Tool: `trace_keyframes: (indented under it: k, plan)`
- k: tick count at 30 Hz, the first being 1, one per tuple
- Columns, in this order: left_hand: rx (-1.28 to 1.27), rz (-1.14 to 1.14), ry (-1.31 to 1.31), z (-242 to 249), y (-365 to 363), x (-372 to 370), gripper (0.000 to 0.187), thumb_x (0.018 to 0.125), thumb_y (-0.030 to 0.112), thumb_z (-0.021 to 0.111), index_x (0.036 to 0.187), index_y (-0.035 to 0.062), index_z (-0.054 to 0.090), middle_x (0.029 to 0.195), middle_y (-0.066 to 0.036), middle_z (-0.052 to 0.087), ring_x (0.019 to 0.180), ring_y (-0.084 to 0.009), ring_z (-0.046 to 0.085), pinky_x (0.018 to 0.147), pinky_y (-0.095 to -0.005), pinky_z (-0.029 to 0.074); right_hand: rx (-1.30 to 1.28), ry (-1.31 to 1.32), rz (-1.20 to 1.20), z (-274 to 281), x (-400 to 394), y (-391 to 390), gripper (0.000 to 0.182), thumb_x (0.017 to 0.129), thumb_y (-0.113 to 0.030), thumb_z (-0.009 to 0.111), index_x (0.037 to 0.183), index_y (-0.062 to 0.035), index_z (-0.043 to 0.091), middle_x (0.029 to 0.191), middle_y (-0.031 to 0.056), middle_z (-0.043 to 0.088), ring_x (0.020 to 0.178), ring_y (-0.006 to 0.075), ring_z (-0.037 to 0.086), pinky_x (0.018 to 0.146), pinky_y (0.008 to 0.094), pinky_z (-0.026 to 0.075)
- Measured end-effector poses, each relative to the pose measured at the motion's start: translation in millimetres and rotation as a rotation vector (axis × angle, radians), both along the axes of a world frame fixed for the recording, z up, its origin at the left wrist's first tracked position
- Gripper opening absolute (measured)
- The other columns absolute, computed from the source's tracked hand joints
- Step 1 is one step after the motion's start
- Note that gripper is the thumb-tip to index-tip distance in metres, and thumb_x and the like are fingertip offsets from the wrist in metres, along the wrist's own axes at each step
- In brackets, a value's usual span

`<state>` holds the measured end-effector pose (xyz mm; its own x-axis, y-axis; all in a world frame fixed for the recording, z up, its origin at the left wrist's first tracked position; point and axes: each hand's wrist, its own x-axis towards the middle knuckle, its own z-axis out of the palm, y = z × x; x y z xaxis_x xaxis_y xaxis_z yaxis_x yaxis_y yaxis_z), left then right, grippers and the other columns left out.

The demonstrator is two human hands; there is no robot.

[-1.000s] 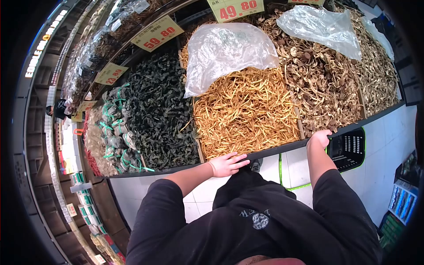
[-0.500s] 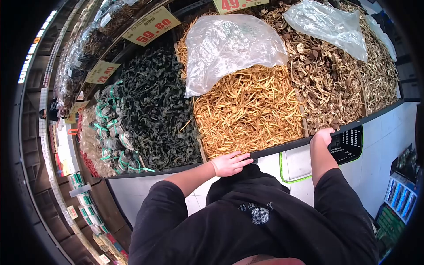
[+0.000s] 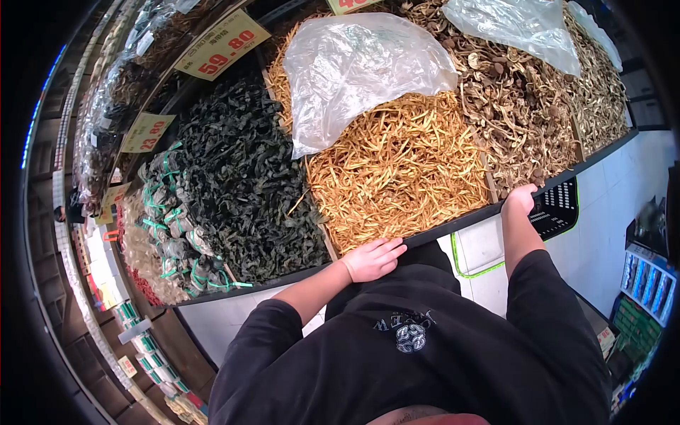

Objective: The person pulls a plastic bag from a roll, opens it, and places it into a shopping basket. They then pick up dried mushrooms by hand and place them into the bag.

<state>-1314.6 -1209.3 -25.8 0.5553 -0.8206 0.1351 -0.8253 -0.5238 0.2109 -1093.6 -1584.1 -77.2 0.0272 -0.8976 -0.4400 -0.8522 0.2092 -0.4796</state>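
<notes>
My left hand [image 3: 374, 260] lies on the black front edge [image 3: 453, 224] of a display bin, fingers stretched out side by side. Just beyond it is a compartment of golden dried strips [image 3: 404, 170], partly covered by a clear plastic sheet [image 3: 368, 74]. Farther right, my right hand [image 3: 520, 200] is closed over the same edge, by a compartment of dried sliced mushrooms [image 3: 520, 120]. Its fingertips are partly hidden. Neither hand touches the dried goods.
Dark dried seaweed [image 3: 244, 177] and bundles with green ties [image 3: 170, 219] fill the left compartments. A price sign [image 3: 223, 44] stands behind them. Another plastic sheet [image 3: 524, 28] covers mushrooms at the back right. A black basket [image 3: 556, 212] with a green rim is below the right edge.
The view has turned slightly, so the bin looks more tilted, with its right end higher. Both hands stay on the front edge, and the goods look undisturbed.
</notes>
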Motion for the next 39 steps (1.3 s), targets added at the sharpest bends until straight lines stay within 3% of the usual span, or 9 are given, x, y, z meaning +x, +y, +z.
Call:
trace_keyframes:
  k: [11,19,39]
  plan:
    - [-0.012,0.063,-0.036,-7.0,2.4,-4.4,0.018,0.086,0.022,0.060,0.100,0.0156,0.068,0.142,-0.007,0.056,0.134,-0.0216,0.049,0.094,-0.0340,0.043,-0.040,0.018,-0.006,7.3,1.1,7.9,0.080,0.094,-0.058,0.031,0.120,0.0107,0.063,0.126,0.0266,0.063,0.116,0.0407,0.061,0.103,0.0469,0.045]
    - [0.001,0.083,-0.041,-5.9,5.1,-5.1,0.022,0.084,0.023,0.060,0.104,0.0173,0.065,0.140,-0.004,0.057,0.124,-0.0187,0.054,0.088,-0.0331,0.042,-0.031,0.034,-0.010,10.4,1.1,10.1,0.079,0.094,-0.058,0.031,0.120,0.0097,0.064,0.127,0.0260,0.063,0.116,0.0404,0.061,0.102,0.0472,0.045]
    - [0.016,0.074,-0.057,-9.3,6.2,-7.2,0.025,0.086,0.026,0.056,0.108,0.0188,0.064,0.136,-0.004,0.058,0.123,-0.0185,0.053,0.094,-0.0358,0.040,-0.027,0.049,-0.047,10.2,2.7,9.4,0.079,0.093,-0.058,0.034,0.118,0.0091,0.065,0.125,0.0259,0.064,0.113,0.0406,0.063,0.103,0.0464,0.045]
